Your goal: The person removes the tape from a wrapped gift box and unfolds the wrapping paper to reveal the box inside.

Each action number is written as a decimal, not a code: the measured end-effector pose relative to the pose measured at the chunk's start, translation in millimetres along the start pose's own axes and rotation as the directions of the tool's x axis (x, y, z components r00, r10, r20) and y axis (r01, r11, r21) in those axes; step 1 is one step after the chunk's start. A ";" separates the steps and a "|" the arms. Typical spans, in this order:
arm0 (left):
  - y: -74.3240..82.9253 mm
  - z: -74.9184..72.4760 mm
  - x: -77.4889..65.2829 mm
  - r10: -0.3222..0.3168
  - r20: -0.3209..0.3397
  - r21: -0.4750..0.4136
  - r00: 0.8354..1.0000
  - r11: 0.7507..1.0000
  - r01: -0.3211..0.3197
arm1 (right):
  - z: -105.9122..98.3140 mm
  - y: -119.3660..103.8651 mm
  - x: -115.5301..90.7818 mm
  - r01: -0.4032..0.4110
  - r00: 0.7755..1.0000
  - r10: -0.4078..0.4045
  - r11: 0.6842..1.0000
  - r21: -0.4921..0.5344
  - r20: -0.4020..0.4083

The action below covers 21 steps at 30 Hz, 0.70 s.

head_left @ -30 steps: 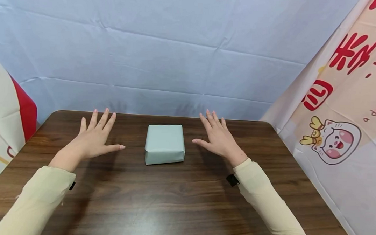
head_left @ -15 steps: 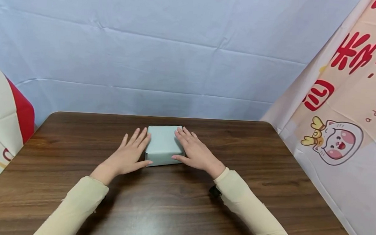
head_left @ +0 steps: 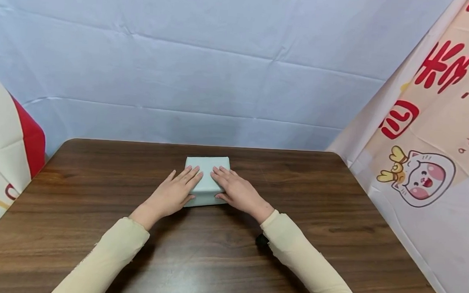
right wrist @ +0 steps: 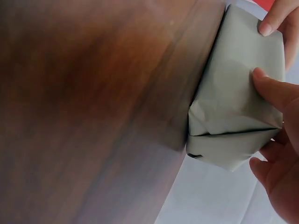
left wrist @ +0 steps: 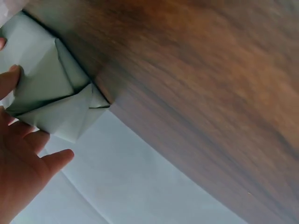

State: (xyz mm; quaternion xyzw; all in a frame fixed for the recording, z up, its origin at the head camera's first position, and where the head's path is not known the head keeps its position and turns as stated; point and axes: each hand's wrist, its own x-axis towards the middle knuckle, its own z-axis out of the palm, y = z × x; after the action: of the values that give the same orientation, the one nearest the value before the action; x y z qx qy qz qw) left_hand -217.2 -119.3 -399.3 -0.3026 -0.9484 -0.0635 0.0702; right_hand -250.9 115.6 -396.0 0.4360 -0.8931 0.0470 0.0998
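A box wrapped in pale mint paper lies on the dark wooden table, with folded paper flaps at its end in the left wrist view. My left hand rests on its left side, straight fingers across the top and thumb against the front face. From the other side my right hand lies the same way, fingertips on top and thumb low on the front. The right wrist view shows both thumbs touching the smooth front of the box. Part of the top is hidden under the fingers.
The brown wooden table extends all around the box. Behind its far edge hangs a pale blue-white cloth. A printed banner with red characters hangs at the right, and a red-and-white cloth at the left.
Both hands have come inward from either side of the box and down onto its top and front, with fingers now further over the top. The box has stayed about where it was.
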 end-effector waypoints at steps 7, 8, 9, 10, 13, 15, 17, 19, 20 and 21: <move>2.2 -3.3 -2.9 0.035 -0.032 0.023 0.999 0.999 -0.034 | -9.3 4.1 0.4 0.049 0.999 -0.050 0.998 0.049 0.016; 2.6 -3.9 -3.6 0.054 -0.049 0.035 0.997 0.998 -0.052 | -12.5 5.4 1.5 0.047 0.998 -0.049 0.996 0.078 0.029; 3.0 -4.5 -4.2 0.077 -0.069 0.046 0.995 0.996 -0.074 | -15.7 7.1 2.7 0.043 0.998 -0.048 0.993 0.110 0.043; 3.3 -5.3 -4.8 0.099 -0.085 0.063 0.991 0.994 -0.094 | -19.2 8.7 3.9 0.038 0.997 -0.047 0.989 0.146 0.057; 3.6 -6.7 -6.5 0.150 -0.113 0.138 0.982 0.981 -0.134 | -29.1 13.0 8.1 0.030 0.994 -0.053 0.972 0.233 0.094; 3.7 -7.2 -7.3 0.168 -0.118 0.187 0.979 0.972 -0.144 | -34.1 14.5 10.0 0.032 0.991 -0.064 0.966 0.256 0.117; 3.7 -7.1 -7.8 0.174 -0.126 0.232 0.977 0.962 -0.142 | -37.7 14.4 11.0 0.033 0.989 -0.069 0.966 0.256 0.130; 3.7 -6.5 -7.9 0.189 -0.150 0.270 0.970 0.952 -0.144 | -40.0 13.4 10.9 0.021 0.990 -0.055 0.969 0.247 0.133; 3.8 -6.4 -7.7 0.199 -0.167 0.286 0.966 0.947 -0.146 | -40.8 12.7 10.6 0.011 0.990 -0.044 0.971 0.240 0.131; 3.7 -6.3 -7.5 0.208 -0.187 0.298 0.960 0.943 -0.146 | -41.3 11.7 10.2 -0.002 0.991 -0.028 0.973 0.231 0.128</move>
State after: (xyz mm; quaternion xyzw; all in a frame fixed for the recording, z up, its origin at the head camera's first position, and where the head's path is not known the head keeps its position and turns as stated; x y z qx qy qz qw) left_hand -208.4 -121.6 -394.1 -0.3652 -0.9033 0.0459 0.2203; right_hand -260.6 122.0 -353.4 0.4528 -0.8833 0.1212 -0.0095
